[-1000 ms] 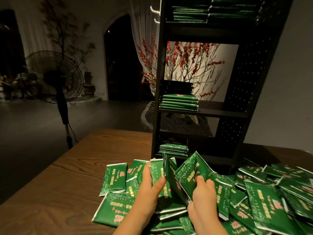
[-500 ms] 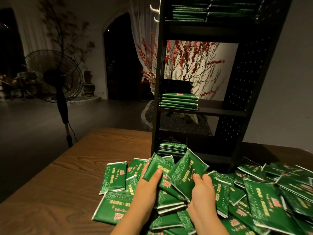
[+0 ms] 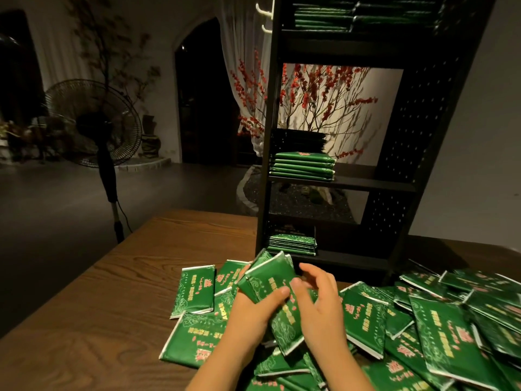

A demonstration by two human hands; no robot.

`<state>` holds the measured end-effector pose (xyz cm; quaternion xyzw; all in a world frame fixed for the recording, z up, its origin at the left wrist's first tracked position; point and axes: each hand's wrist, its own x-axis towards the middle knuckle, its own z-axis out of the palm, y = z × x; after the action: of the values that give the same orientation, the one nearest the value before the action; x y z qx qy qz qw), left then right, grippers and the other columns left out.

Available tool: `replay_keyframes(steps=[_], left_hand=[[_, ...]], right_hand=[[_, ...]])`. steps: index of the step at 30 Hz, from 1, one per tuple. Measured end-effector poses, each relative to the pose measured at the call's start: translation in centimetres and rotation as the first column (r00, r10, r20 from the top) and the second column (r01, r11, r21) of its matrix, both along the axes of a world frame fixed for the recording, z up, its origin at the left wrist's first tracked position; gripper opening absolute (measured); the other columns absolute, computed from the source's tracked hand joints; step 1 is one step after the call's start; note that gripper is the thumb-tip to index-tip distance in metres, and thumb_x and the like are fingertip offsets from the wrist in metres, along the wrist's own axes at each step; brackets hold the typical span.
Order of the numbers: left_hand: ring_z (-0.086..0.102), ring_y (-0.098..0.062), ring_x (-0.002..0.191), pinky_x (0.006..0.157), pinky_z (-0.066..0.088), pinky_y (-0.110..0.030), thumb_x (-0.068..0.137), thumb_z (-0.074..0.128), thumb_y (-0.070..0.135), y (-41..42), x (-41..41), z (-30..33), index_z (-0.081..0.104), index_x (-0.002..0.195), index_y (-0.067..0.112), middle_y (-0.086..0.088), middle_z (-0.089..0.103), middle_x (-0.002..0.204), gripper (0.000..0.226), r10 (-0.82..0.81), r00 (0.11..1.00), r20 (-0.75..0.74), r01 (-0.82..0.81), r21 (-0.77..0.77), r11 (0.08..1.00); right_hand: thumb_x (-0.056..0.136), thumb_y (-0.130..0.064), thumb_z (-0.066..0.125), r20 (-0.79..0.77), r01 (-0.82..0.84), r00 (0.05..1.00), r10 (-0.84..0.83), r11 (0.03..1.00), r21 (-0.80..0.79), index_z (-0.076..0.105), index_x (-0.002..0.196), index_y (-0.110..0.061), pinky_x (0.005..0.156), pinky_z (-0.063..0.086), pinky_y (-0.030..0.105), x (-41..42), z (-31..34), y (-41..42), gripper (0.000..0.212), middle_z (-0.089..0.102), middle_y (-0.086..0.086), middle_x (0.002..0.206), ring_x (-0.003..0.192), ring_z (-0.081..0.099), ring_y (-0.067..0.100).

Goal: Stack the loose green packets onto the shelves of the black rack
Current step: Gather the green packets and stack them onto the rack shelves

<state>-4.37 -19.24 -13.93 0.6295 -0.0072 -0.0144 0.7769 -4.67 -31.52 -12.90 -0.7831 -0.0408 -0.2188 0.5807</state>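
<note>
Many loose green packets (image 3: 439,328) lie in a heap on the wooden table (image 3: 93,314), spreading to the right. My left hand (image 3: 251,311) grips a small bundle of green packets (image 3: 267,280) lifted above the heap. My right hand (image 3: 321,300) rests against the bundle's right side with its fingers curled on it. The black rack (image 3: 408,153) stands just behind the hands. Its middle shelf holds a stack of packets (image 3: 303,166), its bottom shelf a lower stack (image 3: 291,244), and its top shelf further stacks (image 3: 324,15).
A black standing fan (image 3: 95,125) stands on the floor beyond the table's left edge. Red blossom branches (image 3: 313,91) show through the rack's open back. Single packets (image 3: 196,289) lie flat to the left of the hands.
The two hands have brought the fanned-out packets together into one compact bundle and lifted it slightly towards the rack. The right hand has shifted up along the bundle's side.
</note>
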Motion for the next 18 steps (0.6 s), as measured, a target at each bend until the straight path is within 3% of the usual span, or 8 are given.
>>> replay_keyframes(steps=[3,6,8,11,13,14,16,18], left_hand=[[0.073,-0.036,0.092,0.079,0.055,-0.04,0.084,0.072,0.02,0.2,0.3,0.5,0.068,0.111,0.0,-0.02,0.074,0.101,0.033,0.032,0.993,-0.117,-0.061,-0.246,0.967],[0.074,-0.033,0.085,0.069,0.055,-0.035,0.091,0.066,0.022,0.4,0.1,0.9,0.067,0.104,-0.01,-0.026,0.073,0.098,0.035,0.019,0.985,-0.174,-0.086,-0.387,0.918],[0.074,-0.034,0.084,0.072,0.055,-0.038,0.087,0.067,0.021,0.4,0.0,0.8,0.066,0.104,-0.013,-0.028,0.072,0.099,0.038,0.004,0.984,-0.177,-0.081,-0.431,0.899],[0.072,-0.037,0.086,0.08,0.055,-0.046,0.073,0.078,0.02,0.8,0.0,0.6,0.065,0.113,-0.012,-0.028,0.071,0.103,0.053,-0.027,0.989,-0.148,-0.045,-0.46,0.887],[0.072,-0.034,0.096,0.078,0.058,-0.045,0.066,0.089,0.018,1.7,0.2,0.1,0.059,0.128,0.001,-0.02,0.071,0.111,0.071,0.008,0.999,-0.041,-0.022,-0.349,0.937],[0.072,-0.028,0.099,0.076,0.059,-0.037,0.066,0.09,0.016,2.2,0.2,-0.2,0.058,0.13,0.011,-0.011,0.073,0.113,0.072,0.032,0.998,0.054,-0.02,-0.201,0.979],[0.072,-0.018,0.099,0.076,0.057,-0.023,0.075,0.083,0.007,3.1,0.3,-0.2,0.06,0.121,0.02,0.002,0.075,0.108,0.053,0.029,0.974,0.224,-0.051,0.091,0.995],[0.071,-0.014,0.098,0.08,0.055,-0.023,0.077,0.08,0.002,3.7,0.3,-0.4,0.062,0.114,0.02,0.006,0.074,0.106,0.045,-0.009,0.954,0.298,-0.067,0.242,0.968]], right_hand=[[0.094,-0.027,0.06,-0.109,-0.048,0.991,0.079,0.964,0.262,0.052,0.12,-0.029,0.073,0.047,0.01,0.1,0.2,-0.5,0.027,0.057,-0.009,0.117,0.103,0.055,-0.006],[0.076,-0.039,0.072,-0.234,-0.156,0.935,0.267,0.9,0.407,0.05,0.124,-0.031,0.088,0.051,0.026,0.2,-0.1,-0.4,0.053,0.064,-0.004,0.117,0.105,0.063,0.011],[0.073,-0.024,0.077,-0.259,-0.191,0.902,0.344,0.859,0.474,0.053,0.121,-0.03,0.083,0.055,0.035,0.3,-0.4,-0.2,0.054,0.073,0.001,0.108,0.098,0.07,0.02],[0.077,0.001,0.074,-0.195,-0.17,0.925,0.327,0.813,0.557,0.053,0.124,-0.022,0.08,0.057,0.041,0.7,-0.4,-0.7,0.056,0.074,0.01,0.103,0.095,0.072,0.027],[0.078,0.005,0.072,-0.151,-0.16,0.941,0.303,0.789,0.593,0.052,0.126,-0.02,0.081,0.056,0.043,0.8,-0.3,-1.5,0.058,0.073,0.013,0.105,0.096,0.071,0.029],[0.08,0.006,0.07,-0.141,-0.155,0.947,0.288,0.796,0.586,0.052,0.127,-0.02,0.081,0.056,0.043,0.6,-0.4,-1.9,0.057,0.073,0.012,0.105,0.096,0.071,0.028],[0.084,0.007,0.067,-0.125,-0.147,0.962,0.243,0.846,0.513,0.051,0.127,-0.021,0.084,0.056,0.044,0.5,-0.4,-2.7,0.054,0.072,0.009,0.106,0.097,0.071,0.025],[0.085,0.009,0.066,-0.112,-0.159,0.968,0.224,0.895,0.416,0.05,0.125,-0.025,0.088,0.055,0.046,0.4,-0.6,-3.3,0.055,0.069,0.007,0.111,0.099,0.07,0.022]])
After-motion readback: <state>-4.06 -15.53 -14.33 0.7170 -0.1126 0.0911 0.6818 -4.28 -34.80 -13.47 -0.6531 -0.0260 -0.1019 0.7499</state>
